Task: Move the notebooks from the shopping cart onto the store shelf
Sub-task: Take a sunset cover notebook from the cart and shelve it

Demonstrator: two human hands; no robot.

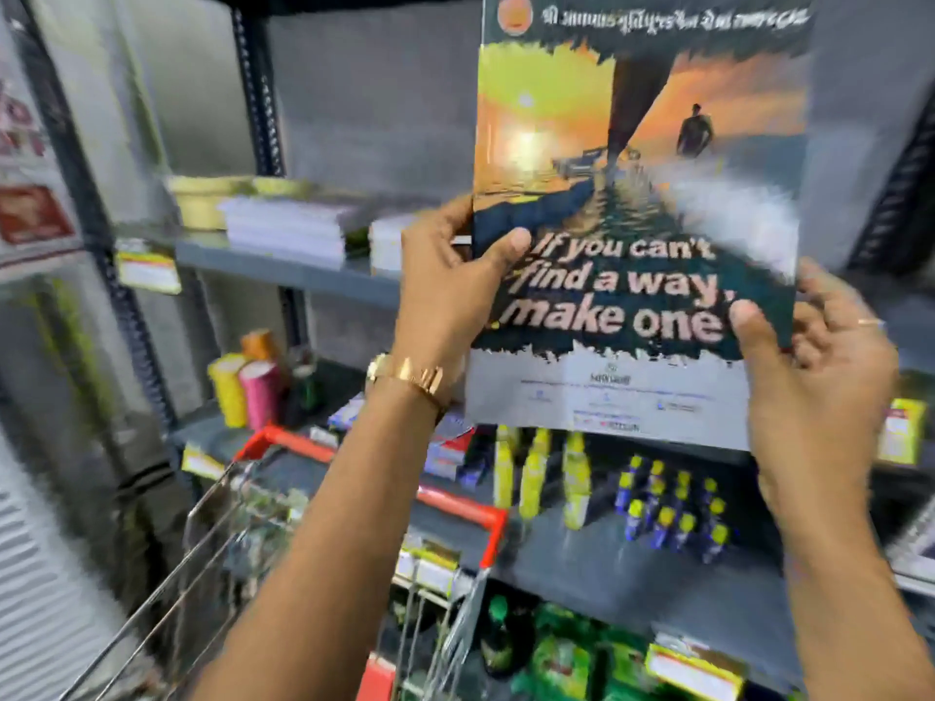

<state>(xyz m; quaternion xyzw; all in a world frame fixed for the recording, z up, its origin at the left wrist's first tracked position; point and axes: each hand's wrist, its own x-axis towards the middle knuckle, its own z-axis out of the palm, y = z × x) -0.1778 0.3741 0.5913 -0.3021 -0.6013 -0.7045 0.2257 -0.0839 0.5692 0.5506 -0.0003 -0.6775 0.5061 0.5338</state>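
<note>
Up high before shelf [283, 268]: notebook [637, 220] upright, above cart [374, 473]. Left hand [450, 290], right hand [819, 366] both closed on bottom corners. Best tip flat, slide onto far-left pile [288, 225], edges even.

From my feed: yellow and pink thread spools [243, 392] on the middle shelf, yellow bottles [536, 478] beside small blue bottles [673, 508], green packets [566, 650] down below.
</note>
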